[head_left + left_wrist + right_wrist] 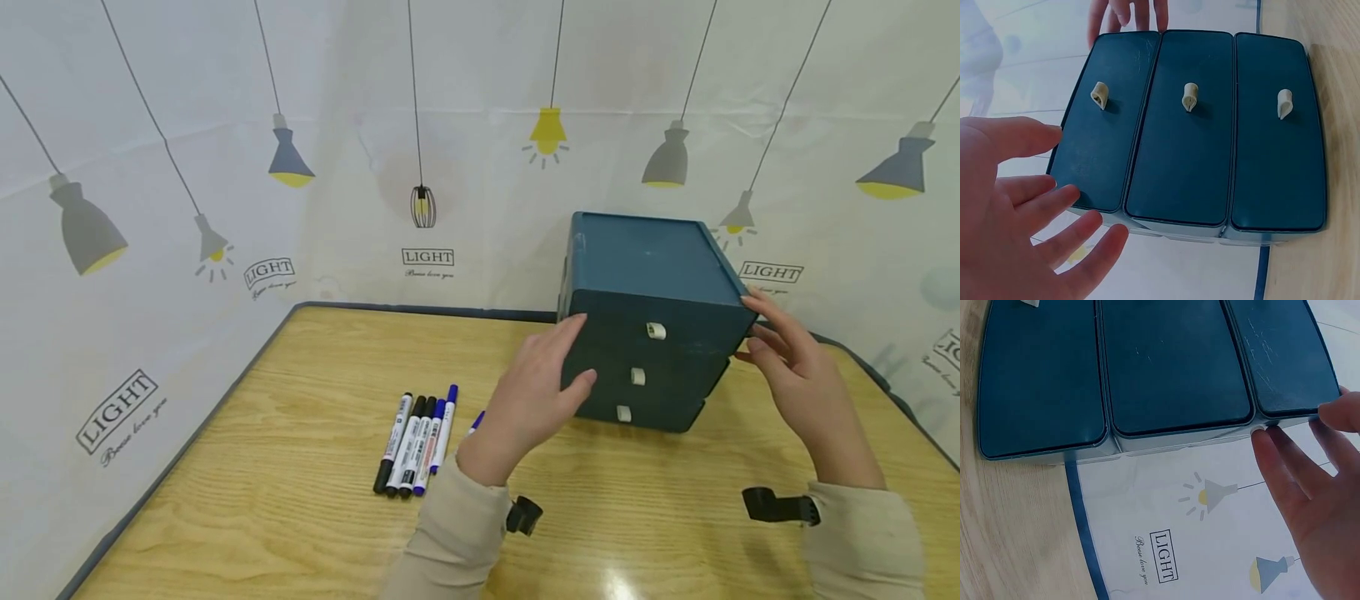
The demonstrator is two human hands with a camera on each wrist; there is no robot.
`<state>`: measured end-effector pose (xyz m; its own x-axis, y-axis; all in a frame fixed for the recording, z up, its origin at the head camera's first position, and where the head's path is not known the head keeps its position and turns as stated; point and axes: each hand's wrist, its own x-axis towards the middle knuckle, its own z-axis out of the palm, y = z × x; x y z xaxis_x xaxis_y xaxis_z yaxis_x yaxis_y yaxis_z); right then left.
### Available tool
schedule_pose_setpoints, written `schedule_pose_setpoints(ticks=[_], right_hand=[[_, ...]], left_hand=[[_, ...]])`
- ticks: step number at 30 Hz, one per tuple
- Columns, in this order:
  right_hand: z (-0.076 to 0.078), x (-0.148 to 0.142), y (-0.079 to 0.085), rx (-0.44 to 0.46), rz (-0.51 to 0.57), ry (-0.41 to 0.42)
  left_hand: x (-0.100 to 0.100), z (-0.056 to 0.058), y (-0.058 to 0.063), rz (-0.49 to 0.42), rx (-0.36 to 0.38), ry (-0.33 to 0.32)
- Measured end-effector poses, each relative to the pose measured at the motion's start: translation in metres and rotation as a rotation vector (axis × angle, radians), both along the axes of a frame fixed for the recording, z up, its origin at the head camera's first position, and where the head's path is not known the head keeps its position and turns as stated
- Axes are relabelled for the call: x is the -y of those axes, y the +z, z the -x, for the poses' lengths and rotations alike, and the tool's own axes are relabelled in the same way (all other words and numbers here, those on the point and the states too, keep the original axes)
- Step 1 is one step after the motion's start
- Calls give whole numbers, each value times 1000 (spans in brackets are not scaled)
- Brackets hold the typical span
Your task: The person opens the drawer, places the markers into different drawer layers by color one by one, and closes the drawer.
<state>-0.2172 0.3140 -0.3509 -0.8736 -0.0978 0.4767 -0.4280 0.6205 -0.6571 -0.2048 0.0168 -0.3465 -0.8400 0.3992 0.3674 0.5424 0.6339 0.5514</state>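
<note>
A dark blue-green three-drawer box (648,258) stands upright on the wooden table, its front turned toward me. Each drawer carries a small pale loop pull, the top one (656,331) nearest the lid. At the box's left front edge is my left hand (534,387), fingers spread and holding nothing; whether the fingertips touch the box I cannot tell. My right hand (806,379) is at the upper right side, fingertips against the edge and thumb near the front corner. In the left wrist view, all three drawer fronts (1179,156) are closed.
Several black and blue markers (412,446) lie side by side left of my left hand. Another blue-capped marker (477,421) is partly hidden behind that hand. A white curtain (480,167) printed with lamps hangs behind the table (285,500).
</note>
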Motion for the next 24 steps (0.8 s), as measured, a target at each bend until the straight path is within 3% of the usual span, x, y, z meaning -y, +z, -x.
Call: schedule_pose_setpoints(ticks=[9, 14, 24], right_hand=[[-1, -1, 1, 14, -4, 5], [-1, -1, 0, 32, -29, -44], [4, 4, -5, -25, 22, -36]], left_hand=[[-2, 1, -1, 19, 1, -8], [-4, 1, -3, 27, 20, -11], [-3, 2, -4, 9, 63, -9]])
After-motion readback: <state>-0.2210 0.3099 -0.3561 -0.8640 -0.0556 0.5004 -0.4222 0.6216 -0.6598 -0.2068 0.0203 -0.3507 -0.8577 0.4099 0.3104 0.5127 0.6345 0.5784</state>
